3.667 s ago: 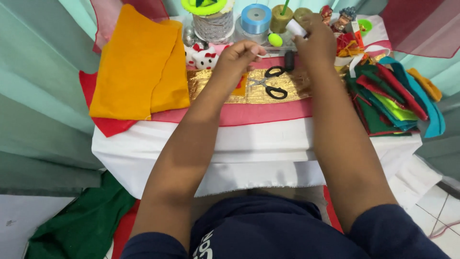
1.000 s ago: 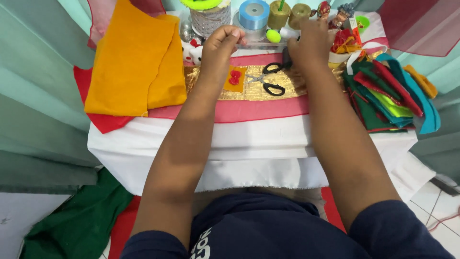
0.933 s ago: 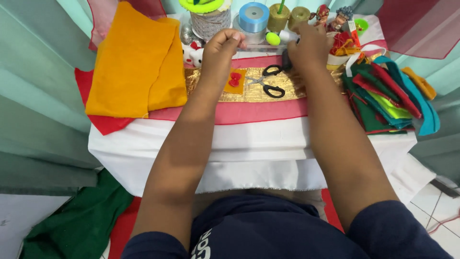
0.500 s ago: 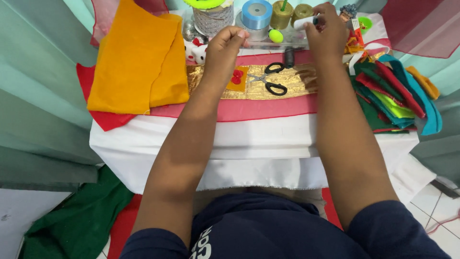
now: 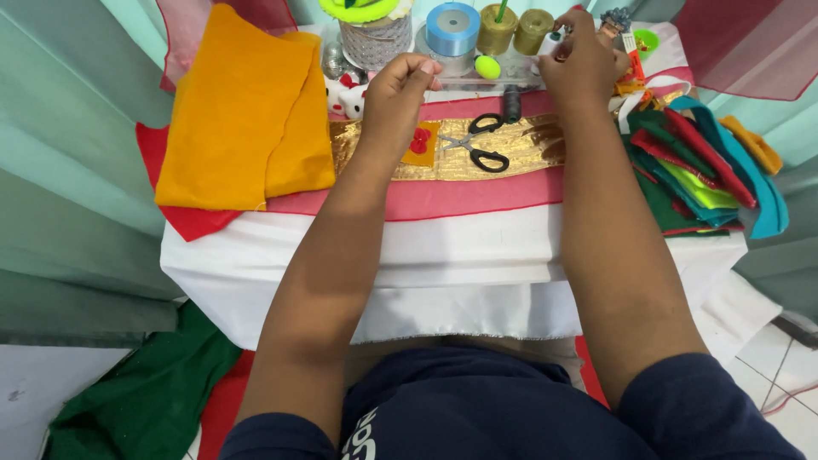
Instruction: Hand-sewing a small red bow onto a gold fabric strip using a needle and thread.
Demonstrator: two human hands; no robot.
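Observation:
My left hand (image 5: 400, 85) is closed at the far side of the table and pinches one end of a thin pale strip (image 5: 498, 83). The strip runs level to my right hand (image 5: 584, 60), which is closed on its other end near the gold spools. Below the strip lie black-handled scissors (image 5: 477, 145) on a gold cloth band (image 5: 528, 153). A small orange felt piece with a red bow (image 5: 420, 140) sits just under my left wrist. A black spool (image 5: 511, 104) stands between the hands.
Folded orange fabric (image 5: 247, 111) covers the table's left. A blue ribbon roll (image 5: 453, 25), gold thread spools (image 5: 496, 25) and a yellow-green ball (image 5: 487, 66) line the back. Coloured felt strips (image 5: 699, 170) are piled at the right. Green cloth (image 5: 145, 392) lies on the floor.
My right hand has moved farther back and to the right, drawing the strip out between the hands. My left hand has barely shifted.

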